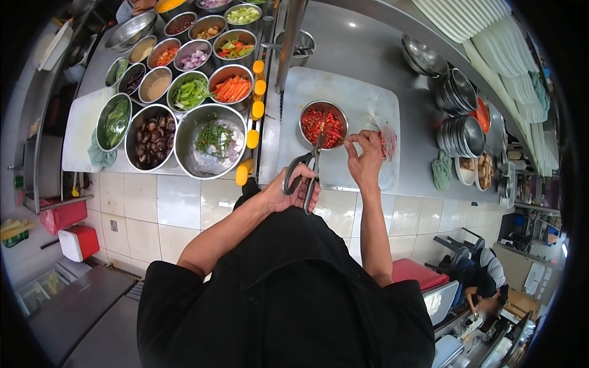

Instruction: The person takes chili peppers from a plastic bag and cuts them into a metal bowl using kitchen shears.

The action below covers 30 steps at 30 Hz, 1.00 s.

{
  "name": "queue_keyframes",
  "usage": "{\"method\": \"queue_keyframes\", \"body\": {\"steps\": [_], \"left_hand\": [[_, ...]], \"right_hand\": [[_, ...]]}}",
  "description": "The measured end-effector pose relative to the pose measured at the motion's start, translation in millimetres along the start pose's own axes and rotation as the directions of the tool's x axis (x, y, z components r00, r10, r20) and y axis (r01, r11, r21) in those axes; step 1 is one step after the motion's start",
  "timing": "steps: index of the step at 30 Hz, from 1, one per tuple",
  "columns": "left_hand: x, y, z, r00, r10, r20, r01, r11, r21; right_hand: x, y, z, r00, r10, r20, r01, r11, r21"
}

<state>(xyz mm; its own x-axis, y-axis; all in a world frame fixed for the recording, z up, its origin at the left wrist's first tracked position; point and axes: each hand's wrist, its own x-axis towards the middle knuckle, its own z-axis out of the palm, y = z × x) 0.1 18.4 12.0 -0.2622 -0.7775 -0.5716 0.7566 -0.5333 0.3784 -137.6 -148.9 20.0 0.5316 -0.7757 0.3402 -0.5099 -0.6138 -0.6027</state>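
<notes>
My left hand (302, 187) grips a pair of scissors (316, 161) by its dark handles, blades pointing away from me over the near rim of a metal bowl. That bowl (302, 130) holds many small pieces of cut red chili (319, 116). Pinched in the fingertips of my right hand (364, 158) is a slim red chili (334, 134), which reaches over the bowl toward the blades. Just beyond my right hand, a clear plastic bag (388, 138) with red chilies inside lies on the white cutting board (356, 86). The board also carries the bowl.
To the left stand several metal containers of cut vegetables, among them carrots (232, 89) and mushrooms (153, 138). A larger bowl (184, 162) holds green sprigs. Yellow caps (257, 110) line the counter's gap. Stacked bowls (457, 138) sit at right. Another person (485, 276) is at lower right.
</notes>
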Motion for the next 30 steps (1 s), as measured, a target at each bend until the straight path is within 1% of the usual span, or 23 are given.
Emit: {"method": "queue_keyframes", "body": {"steps": [1, 4, 5, 8, 11, 14, 17, 20, 21, 25, 28, 30], "left_hand": [[1, 0, 0, 1.0, 0.006, -0.01, -0.006, 1.0, 0.003], [0, 1, 4, 0.978, 0.157, -0.134, -0.143, 0.983, 0.112], [-2, 3, 6, 0.978, 0.152, -0.146, -0.14, 0.986, 0.088], [-1, 1, 2, 0.997, 0.018, -0.081, -0.017, 1.0, 0.021], [-9, 5, 8, 0.999, -0.032, -0.004, 0.032, 0.999, -0.021], [-5, 4, 7, 1.0, -0.028, 0.012, 0.028, 0.999, -0.046], [2, 1, 1, 1.0, 0.018, -0.023, -0.019, 1.0, -0.009], [2, 3, 4, 0.976, 0.14, -0.166, -0.123, 0.986, 0.109], [1, 3, 3, 0.978, 0.145, -0.152, -0.127, 0.984, 0.122], [-7, 4, 5, 0.999, -0.03, -0.024, 0.03, 1.0, -0.009], [-7, 6, 9, 0.999, -0.038, -0.028, 0.038, 0.999, 0.007], [-1, 5, 6, 0.999, -0.004, -0.043, 0.005, 1.0, 0.019]], "right_hand": [[0, -1, 0, 1.0, 0.001, 0.008, -0.001, 1.0, 0.004], [1, 3, 1, 1.0, -0.01, 0.002, 0.01, 1.0, -0.003], [1, 4, 1, 1.0, -0.017, -0.006, 0.017, 1.0, -0.002], [4, 5, 1, 0.999, -0.033, -0.024, 0.033, 0.999, -0.004], [7, 1, -1, 0.998, -0.052, -0.021, 0.051, 0.999, -0.009], [8, -1, -1, 0.997, -0.07, 0.006, 0.07, 0.998, 0.001], [8, -2, 0, 0.997, -0.068, 0.038, 0.068, 0.998, -0.003], [8, 0, 1, 0.997, -0.068, 0.043, 0.069, 0.997, -0.016], [9, 1, 0, 0.997, -0.069, 0.039, 0.07, 0.997, -0.02], [12, -1, -2, 0.997, -0.067, 0.044, 0.068, 0.997, -0.027], [14, -1, 0, 0.994, -0.087, 0.067, 0.087, 0.996, 0.012], [14, -3, 2, 0.992, -0.091, 0.082, 0.091, 0.996, 0.0]]}}
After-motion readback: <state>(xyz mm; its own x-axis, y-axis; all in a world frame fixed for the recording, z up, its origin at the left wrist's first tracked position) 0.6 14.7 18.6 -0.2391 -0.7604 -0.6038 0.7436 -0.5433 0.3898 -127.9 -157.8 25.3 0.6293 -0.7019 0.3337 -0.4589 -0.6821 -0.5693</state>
